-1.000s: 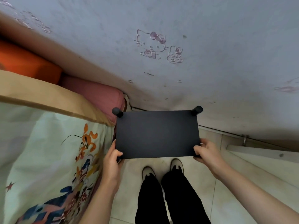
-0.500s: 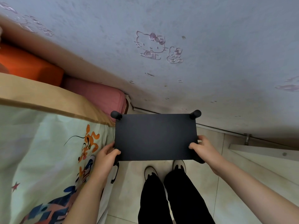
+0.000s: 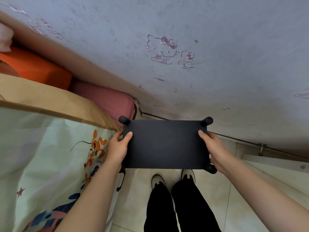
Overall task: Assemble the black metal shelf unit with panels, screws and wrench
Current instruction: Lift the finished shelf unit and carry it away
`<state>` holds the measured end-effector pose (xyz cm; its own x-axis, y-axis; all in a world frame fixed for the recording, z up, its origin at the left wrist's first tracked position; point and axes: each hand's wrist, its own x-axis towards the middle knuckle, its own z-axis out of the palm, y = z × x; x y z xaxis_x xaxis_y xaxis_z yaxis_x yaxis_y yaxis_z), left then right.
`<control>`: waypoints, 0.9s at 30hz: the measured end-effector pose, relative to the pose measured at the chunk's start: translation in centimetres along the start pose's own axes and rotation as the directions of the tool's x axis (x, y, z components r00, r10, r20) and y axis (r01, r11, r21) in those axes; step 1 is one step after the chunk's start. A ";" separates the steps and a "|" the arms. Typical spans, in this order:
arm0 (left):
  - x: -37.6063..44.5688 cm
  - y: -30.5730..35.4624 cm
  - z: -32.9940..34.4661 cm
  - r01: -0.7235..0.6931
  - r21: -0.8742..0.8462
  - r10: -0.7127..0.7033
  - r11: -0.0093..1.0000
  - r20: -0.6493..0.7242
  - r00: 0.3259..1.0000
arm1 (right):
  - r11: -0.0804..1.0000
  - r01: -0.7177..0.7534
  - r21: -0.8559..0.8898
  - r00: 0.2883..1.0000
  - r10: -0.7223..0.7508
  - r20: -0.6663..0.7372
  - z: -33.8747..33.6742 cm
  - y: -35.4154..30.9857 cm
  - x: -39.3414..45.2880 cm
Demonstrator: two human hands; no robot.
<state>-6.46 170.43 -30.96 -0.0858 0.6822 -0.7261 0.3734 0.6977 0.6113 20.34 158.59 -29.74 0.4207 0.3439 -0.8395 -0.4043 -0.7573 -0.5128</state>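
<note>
thumbs of left hand (image 3: 117, 148) and right hand (image 3: 215, 149) clamp black shelf panel (image 3: 165, 144).

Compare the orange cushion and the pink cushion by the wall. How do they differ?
The orange cushion is bright orange and lies farther left; the pink cushion is dusty pink and ends nearest the black shelf. Both lie along the wall, partly hidden by the tan sheet.

Pale tiled floor (image 3: 222, 206) (two shoes (image 3: 157, 180) planted on it) beside bed (image 3: 41, 148).

Plain matte black shelf panel (image 3: 166, 144) — at nine o'clock a pale green cartoon-print sheet (image 3: 41, 156), orange cushion (image 3: 36, 67) beyond.
</note>
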 end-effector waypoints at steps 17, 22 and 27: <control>1.0 3.1 4.2 -0.127 -0.020 0.129 0.992 0.118 0.985 | 0.998 -0.061 0.013 0.994 0.062 -0.091 -3.7 -0.6 -0.3; 0.5 3.0 4.3 -0.093 0.009 0.091 0.996 0.131 0.987 | 0.994 -0.061 -0.094 0.996 0.054 -0.068 -4.9 -1.4 -0.5; -0.6 2.6 3.1 -0.094 0.191 0.064 0.977 0.160 0.985 | 0.874 0.223 -0.431 0.944 -0.304 -0.127 -5.4 -4.5 -0.3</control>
<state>-2.62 171.14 -29.92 0.0871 0.6813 -0.7268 0.5496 0.5756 0.6055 26.41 158.88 -26.26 0.6234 0.4845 -0.6138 0.0911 -0.8246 -0.5584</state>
